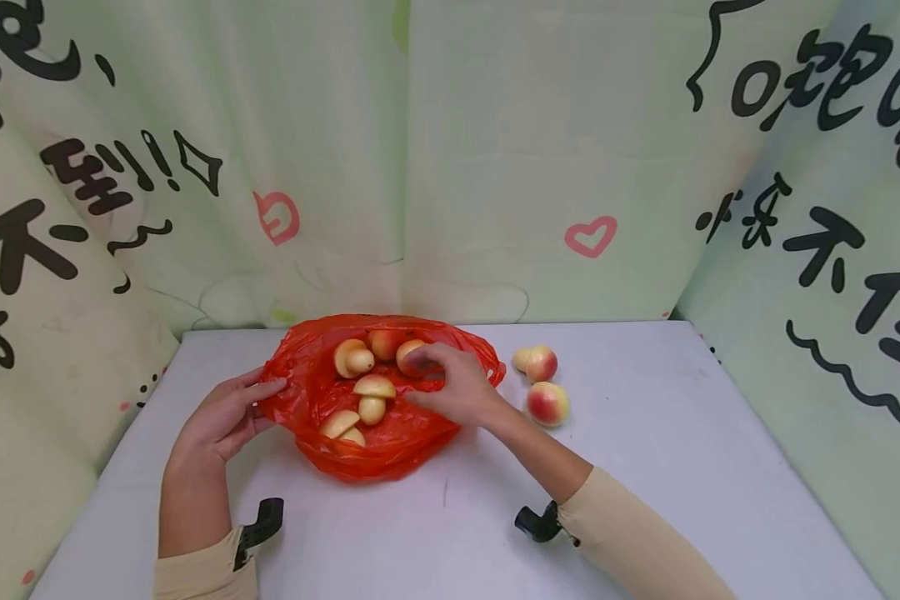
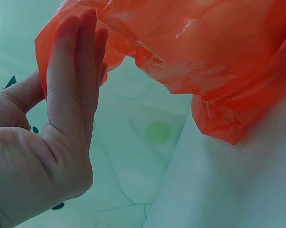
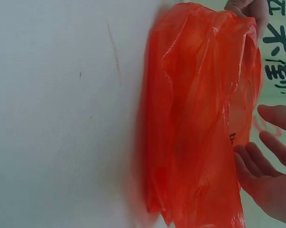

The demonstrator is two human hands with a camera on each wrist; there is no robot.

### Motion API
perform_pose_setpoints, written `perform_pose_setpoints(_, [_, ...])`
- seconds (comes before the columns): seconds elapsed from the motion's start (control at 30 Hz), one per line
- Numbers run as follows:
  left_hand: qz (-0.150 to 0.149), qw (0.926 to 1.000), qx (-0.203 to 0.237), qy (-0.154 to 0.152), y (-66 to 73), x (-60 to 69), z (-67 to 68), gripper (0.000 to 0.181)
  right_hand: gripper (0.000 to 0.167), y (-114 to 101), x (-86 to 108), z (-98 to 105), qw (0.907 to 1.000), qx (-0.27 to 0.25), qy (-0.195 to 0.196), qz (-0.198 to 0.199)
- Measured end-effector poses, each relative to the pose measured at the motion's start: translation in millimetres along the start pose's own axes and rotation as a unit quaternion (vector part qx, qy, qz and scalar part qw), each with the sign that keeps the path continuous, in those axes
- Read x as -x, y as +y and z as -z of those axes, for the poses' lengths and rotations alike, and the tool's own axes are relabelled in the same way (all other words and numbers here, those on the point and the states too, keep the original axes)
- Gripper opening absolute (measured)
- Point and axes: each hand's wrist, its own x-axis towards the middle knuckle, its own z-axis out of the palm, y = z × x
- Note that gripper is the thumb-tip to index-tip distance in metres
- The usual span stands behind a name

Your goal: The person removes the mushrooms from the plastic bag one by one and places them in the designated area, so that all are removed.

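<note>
A red plastic bag [image 1: 420, 450] lies spread on the table with its mouth facing up. Inside are mushroom-shaped pieces [image 1: 375, 387] and round peach-coloured pieces [image 1: 385, 342]. My left hand [image 1: 221, 417] pinches the bag's left rim between thumb and straight fingers; in the left wrist view the fingers [image 2: 62, 80] lie along the red film [image 2: 181, 42]. Over the bag's right side, my right hand [image 1: 457, 387] reaches in, fingers at a round piece [image 1: 409, 357]. The right wrist view shows this hand [image 3: 273, 180] with parted fingers beside the bag [image 3: 195, 123]; nothing is visible between them.
Right of the bag on the white table [image 1: 630, 467] lie a red-and-yellow round piece [image 1: 547, 404] and, behind it, another [image 1: 542, 364] against a pale yellow one [image 1: 522, 359]. Pale green curtains [image 1: 495, 167] with black characters stand behind and at both sides.
</note>
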Motion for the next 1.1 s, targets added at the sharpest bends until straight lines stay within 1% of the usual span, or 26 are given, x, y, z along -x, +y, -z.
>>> perform_pose_setpoints(0.13, [0.001, 1.0, -0.008, 0.004, -1.2, -0.2, -0.4, 0.081, 0.045, 0.6, -5.8, -6.0, 0.9995, 0.015, -0.024, 0.012])
perform_pose_setpoints(0.33, [0.002, 1.0, -0.003, -0.001, -1.7, -0.9, -1.6, 0.083, 0.042, 2.8, -14.1, -10.3, 0.9981, 0.029, -0.037, 0.04])
perform_pose_setpoints(0.47, [0.002, 1.0, -0.002, -0.003, -0.6, -1.1, -1.6, 0.082, 0.041, 2.0, -19.7, -13.2, 0.9971, 0.031, -0.053, 0.044])
perform_pose_setpoints(0.6, [0.003, 1.0, -0.001, -0.003, 0.1, -1.2, -0.9, 0.082, 0.043, -1.0, -25.9, -18.4, 0.9957, 0.048, -0.068, 0.04])
perform_pose_setpoints(0.8, [0.0, 1.0, 0.002, -0.004, 0.3, -0.8, 0.0, 0.081, 0.047, -6.3, -34.2, -27.3, 0.9919, 0.082, -0.091, 0.033])
perform_pose_setpoints(1.03, [-0.001, 1.0, 0.003, -0.008, 0.2, -0.6, 0.5, 0.079, 0.048, -10.2, -40.3, -37.3, 0.9846, 0.126, -0.1, 0.068])
perform_pose_setpoints(1.1, [0.001, 1.0, 0.003, -0.009, 0.1, -0.8, 0.5, 0.08, 0.049, -10.1, -41.7, -39.8, 0.983, 0.134, -0.102, 0.073])
